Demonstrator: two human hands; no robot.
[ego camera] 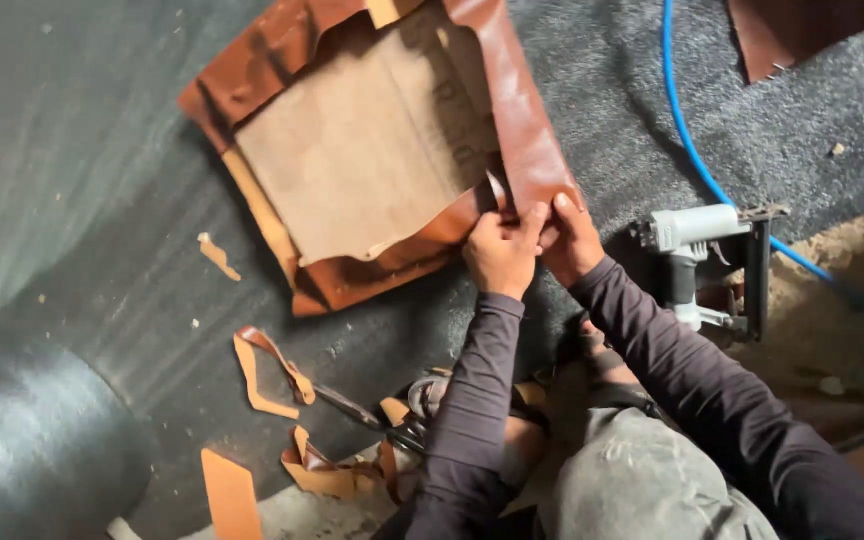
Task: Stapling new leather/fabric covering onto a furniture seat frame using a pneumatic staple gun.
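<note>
brown leatherette cover (pixel 527 120), soft, pliable and likely slick, folded over a stiff flat seat board (pixel 362 160) on the grey carpeted floor (pixel 602 70), best gripped at its loose edge, where left hand (pixel 500 255) and right hand (pixel 570 240) pinch the near corner together, staple gun (pixel 702 250) just beside, scissors (pixel 377 415) and offcuts (pixel 267 370) nearer the knees.

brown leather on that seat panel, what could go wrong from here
Both hands, left hand and right hand, pinch the brown leather at one corner; it could bunch or slip loose. The staple gun lies close beside the right forearm, and its blue hose could snag.
</note>
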